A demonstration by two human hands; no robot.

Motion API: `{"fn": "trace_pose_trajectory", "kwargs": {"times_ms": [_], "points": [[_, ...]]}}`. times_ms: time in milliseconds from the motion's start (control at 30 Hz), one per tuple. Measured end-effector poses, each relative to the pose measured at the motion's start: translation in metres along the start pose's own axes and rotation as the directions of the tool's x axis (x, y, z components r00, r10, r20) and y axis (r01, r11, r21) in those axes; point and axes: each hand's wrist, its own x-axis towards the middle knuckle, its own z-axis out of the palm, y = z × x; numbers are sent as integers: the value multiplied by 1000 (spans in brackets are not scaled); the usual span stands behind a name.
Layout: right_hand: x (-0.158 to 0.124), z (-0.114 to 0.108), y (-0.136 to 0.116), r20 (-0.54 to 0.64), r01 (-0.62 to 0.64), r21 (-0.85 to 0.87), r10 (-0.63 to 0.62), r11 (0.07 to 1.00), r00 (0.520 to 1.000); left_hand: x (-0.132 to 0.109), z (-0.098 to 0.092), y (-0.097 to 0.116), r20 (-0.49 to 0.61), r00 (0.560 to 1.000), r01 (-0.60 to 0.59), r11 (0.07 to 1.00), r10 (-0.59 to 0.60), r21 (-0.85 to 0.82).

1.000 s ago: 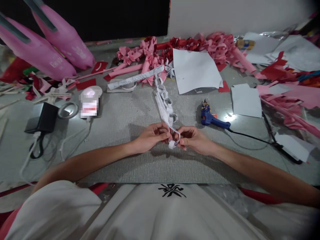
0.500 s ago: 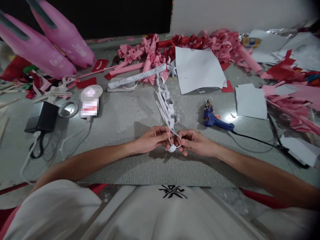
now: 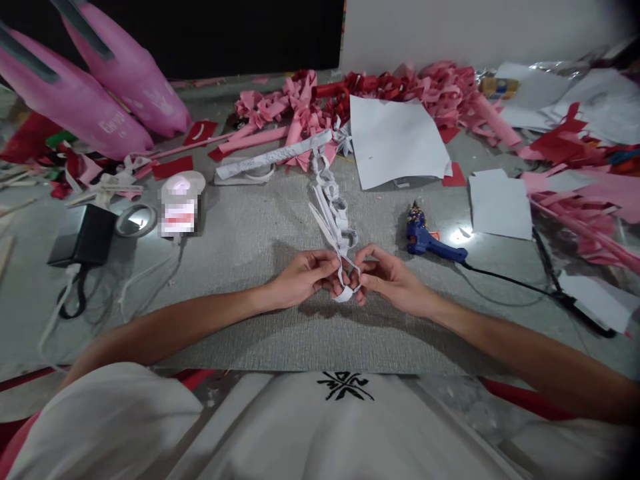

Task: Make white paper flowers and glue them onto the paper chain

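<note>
A white paper chain [image 3: 334, 208] runs down the middle of the grey mat [image 3: 280, 333] toward me. Its near end is a small white paper strip [image 3: 344, 292] curled into a loop. My left hand [image 3: 306, 275] pinches this strip from the left with closed fingers. From the right, my right hand [image 3: 387, 275] pinches the same strip between thumb and forefinger, the other fingers curled. Both hands meet just above the mat.
A blue glue gun [image 3: 429, 239] with a black cord lies right of my hands. White sheets [image 3: 397, 139] and piles of pink and red paper strips [image 3: 380, 90] lie at the back. A black power adapter [image 3: 83, 235], a tape roll [image 3: 135, 220] and pink bags [image 3: 95, 100] are on the left.
My fingers have shifted on the strip, curling its end tighter into a loop. The hands stay in the same place; the view has drifted slightly.
</note>
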Motion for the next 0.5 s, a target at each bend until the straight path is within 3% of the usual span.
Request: {"fn": "trace_pose_trajectory", "kwargs": {"times_ms": [400, 500], "points": [[3, 8, -1, -30, 33, -146, -38, 989, 999, -2, 1, 3, -61, 998, 34, 999, -33, 14], [-2, 6, -17, -112, 21, -385, -69, 923, 991, -1, -1, 5, -71, 997, 16, 1000, -15, 23]]}}
